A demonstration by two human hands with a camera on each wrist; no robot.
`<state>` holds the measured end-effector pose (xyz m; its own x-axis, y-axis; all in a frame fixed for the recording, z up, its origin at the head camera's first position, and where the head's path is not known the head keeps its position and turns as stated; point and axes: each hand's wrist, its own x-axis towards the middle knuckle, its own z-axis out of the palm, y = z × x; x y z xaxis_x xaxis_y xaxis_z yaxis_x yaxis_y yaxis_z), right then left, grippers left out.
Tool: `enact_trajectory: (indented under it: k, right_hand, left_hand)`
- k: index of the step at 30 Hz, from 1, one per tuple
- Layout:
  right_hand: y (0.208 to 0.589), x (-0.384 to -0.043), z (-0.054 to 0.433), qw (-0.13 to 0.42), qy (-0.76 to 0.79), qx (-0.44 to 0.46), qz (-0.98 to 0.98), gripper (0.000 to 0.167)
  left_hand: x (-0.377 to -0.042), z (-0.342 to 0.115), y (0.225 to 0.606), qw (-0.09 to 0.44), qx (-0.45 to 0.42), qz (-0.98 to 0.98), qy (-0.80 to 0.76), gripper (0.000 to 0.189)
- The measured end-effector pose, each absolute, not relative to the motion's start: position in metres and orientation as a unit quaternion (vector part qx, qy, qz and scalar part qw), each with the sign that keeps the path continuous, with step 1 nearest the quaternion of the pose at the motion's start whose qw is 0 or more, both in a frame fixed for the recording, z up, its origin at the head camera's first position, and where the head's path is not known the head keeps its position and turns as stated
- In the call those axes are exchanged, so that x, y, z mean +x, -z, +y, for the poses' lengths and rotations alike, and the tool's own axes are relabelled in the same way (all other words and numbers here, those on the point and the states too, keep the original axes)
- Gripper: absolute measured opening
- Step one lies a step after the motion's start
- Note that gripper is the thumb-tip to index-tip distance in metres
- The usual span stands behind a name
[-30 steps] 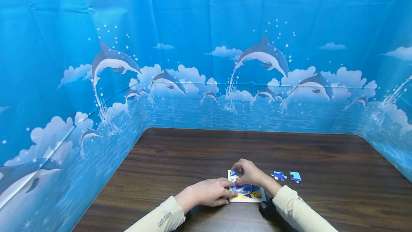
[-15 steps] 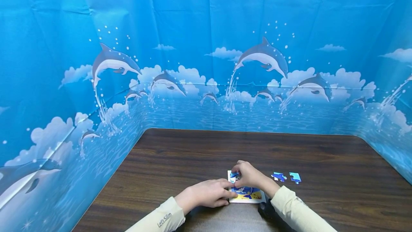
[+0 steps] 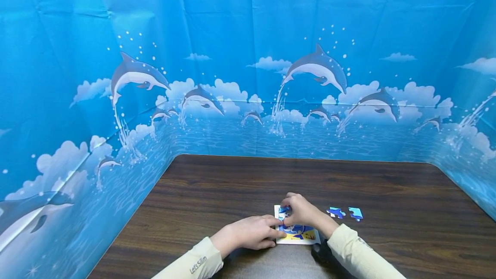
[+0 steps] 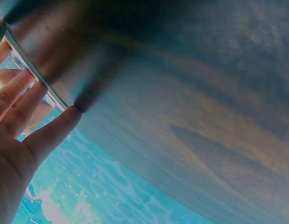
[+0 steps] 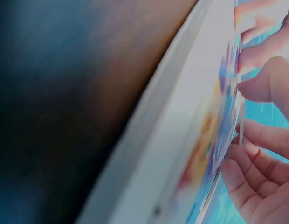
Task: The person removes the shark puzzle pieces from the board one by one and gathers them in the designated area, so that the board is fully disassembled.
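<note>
A small picture puzzle in a white frame board (image 3: 297, 242) lies on the table, showing blue and yellow artwork. My left hand (image 3: 253, 231) rests at its left side, its fingers extended over the frame and picture; in the left wrist view the thumb (image 4: 56, 133) touches the board's edge. Over the upper left of the picture, my right hand (image 3: 304, 211) pinches a puzzle piece (image 5: 242, 122), seen edge-on in the right wrist view, close against the board. Most of that piece is hidden by the fingers.
Two loose blue puzzle pieces, one (image 3: 335, 212) nearer the board and another (image 3: 355, 214) farther right, lie on the dark wooden table (image 3: 232, 184). A dolphin-print curtain (image 3: 248, 55) encloses the table's back and sides. A black device (image 3: 319, 252) sits under the right wrist.
My right hand's fingers have shifted slightly at the upper left of the board, with the piece now lower against the picture. The left hand and the loose pieces have stayed put.
</note>
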<state>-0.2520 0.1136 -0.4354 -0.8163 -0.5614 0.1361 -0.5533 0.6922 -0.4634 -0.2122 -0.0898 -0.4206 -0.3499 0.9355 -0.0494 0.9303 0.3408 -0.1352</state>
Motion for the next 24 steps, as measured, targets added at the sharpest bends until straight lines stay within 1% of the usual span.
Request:
enact_trajectory:
  k: [8, 16, 24]
  right_hand:
    - [0.432, -0.253, 0.133, 0.009, 0.275, -0.307, 0.911, 0.029]
    - [0.432, -0.250, 0.153, 0.008, 0.292, -0.295, 0.910, 0.028]
    - [0.433, -0.249, 0.165, -0.001, 0.293, -0.284, 0.913, 0.028]
  left_hand:
    - [-0.213, -0.088, 0.420, 0.029, -0.566, -0.821, -0.073, 0.038]
    - [-0.212, -0.088, 0.418, 0.001, -0.558, -0.828, -0.063, 0.038]
    - [-0.211, -0.087, 0.419, 0.000, -0.552, -0.831, -0.061, 0.038]
